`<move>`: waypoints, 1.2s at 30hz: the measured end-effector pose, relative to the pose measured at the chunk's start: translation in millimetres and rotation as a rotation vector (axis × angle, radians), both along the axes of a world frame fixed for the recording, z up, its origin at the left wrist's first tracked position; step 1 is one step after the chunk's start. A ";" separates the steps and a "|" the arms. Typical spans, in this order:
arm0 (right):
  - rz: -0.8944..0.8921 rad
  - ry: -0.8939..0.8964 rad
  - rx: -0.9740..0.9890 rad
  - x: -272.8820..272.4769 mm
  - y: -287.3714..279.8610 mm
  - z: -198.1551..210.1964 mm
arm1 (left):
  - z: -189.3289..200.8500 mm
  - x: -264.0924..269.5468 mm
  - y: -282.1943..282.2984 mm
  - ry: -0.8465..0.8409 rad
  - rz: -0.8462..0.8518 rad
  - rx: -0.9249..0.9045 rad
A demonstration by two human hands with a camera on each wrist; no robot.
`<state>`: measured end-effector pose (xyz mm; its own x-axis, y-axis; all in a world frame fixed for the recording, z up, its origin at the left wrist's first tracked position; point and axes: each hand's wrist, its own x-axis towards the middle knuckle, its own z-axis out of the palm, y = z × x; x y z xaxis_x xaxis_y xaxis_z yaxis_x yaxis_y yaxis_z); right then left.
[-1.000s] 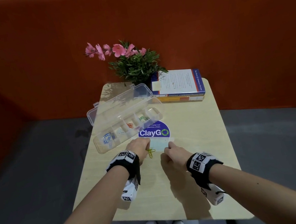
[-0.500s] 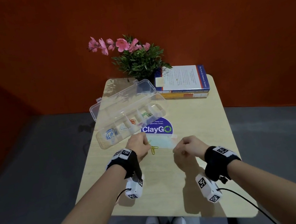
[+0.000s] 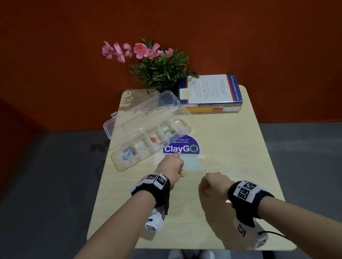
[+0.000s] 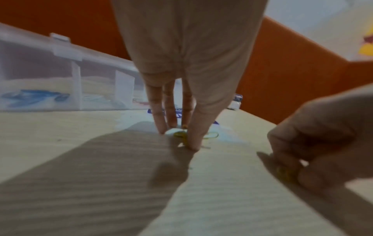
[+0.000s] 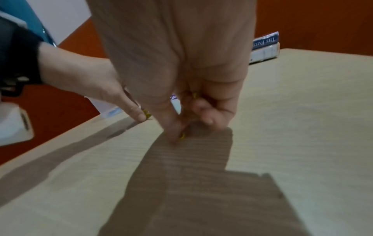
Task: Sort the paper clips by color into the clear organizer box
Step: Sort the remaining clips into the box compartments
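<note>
The clear organizer box (image 3: 139,163) lies open at the table's left, holding blue (image 3: 126,153), white (image 3: 143,148), red (image 3: 153,139) and green clips (image 3: 168,131) in separate compartments. My left hand (image 3: 172,165) stands over a small clear bag (image 3: 194,163). Its straight fingers (image 4: 159,124) and thumb press down on loose yellow clips (image 4: 179,135). My right hand (image 3: 212,184) is curled, nearer to me and apart from the bag. It pinches a yellow clip (image 5: 182,135) low over the table, also visible in the left wrist view as the same yellow clip (image 4: 286,173).
A round blue ClayGo sticker (image 3: 182,148) lies behind the bag. A potted plant with pink flowers (image 3: 161,71) and stacked books (image 3: 211,94) stand at the table's far edge. Bare wood (image 3: 178,217) lies near me. Orange bench backs surround the table.
My right hand has drawn back toward me, away from the bag, with a yellow clip pinched in it. My left hand has stayed on the yellow clips.
</note>
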<state>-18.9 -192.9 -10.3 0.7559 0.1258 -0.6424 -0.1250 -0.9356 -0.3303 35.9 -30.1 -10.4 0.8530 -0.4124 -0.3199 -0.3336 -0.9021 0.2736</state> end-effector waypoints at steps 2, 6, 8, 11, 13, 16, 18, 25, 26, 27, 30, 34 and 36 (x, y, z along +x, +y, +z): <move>-0.040 0.040 0.064 6.0 -4.8 4.6 | 0.7 -0.7 0.5 0.006 -0.033 0.021; -0.246 0.022 0.184 19.5 -20.2 12.7 | 2.9 -1.6 6.4 0.067 -0.013 -0.019; -0.362 0.028 0.272 25.3 -25.4 17.1 | 3.5 -0.5 7.6 0.090 0.022 -0.037; -0.500 0.034 0.402 35.0 -27.3 21.4 | 4.7 2.6 6.6 0.124 0.037 -0.046; -0.610 0.048 0.496 43.2 -26.1 22.5 | 5.4 2.7 5.0 0.137 0.034 -0.044; -0.779 0.101 0.659 60.7 -20.7 31.1 | 3.4 -1.7 3.0 0.085 0.065 -0.023; -0.825 0.087 0.744 77.6 -13.8 41.9 | 0.6 -4.6 1.9 0.027 0.062 0.037; -0.769 -0.105 0.633 162.4 10.7 59.0 | 0.1 -0.2 11.3 0.100 0.065 0.038; -0.736 -0.132 0.594 173.8 12.4 55.9 | 0.4 1.6 13.6 0.131 0.090 0.006; -0.692 -0.144 0.572 181.1 13.9 55.8 | 0.7 3.3 15.7 0.157 0.122 -0.025; -0.623 -0.185 0.507 191.9 18.4 51.2 | -1.4 5.5 20.1 0.195 0.246 -0.116; -0.597 -0.283 0.530 179.5 17.0 56.3 | -1.6 6.5 20.5 0.225 0.336 -0.198; -0.594 -0.321 0.567 164.5 10.6 58.6 | -1.9 8.6 20.3 0.265 0.385 -0.223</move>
<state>145.5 -182.3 48.3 0.9309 -0.1100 -0.3482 -0.3604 -0.4303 -0.8276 44.5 -9.8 -12.2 0.8581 -0.1673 -0.4855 0.1181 -0.8558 0.5037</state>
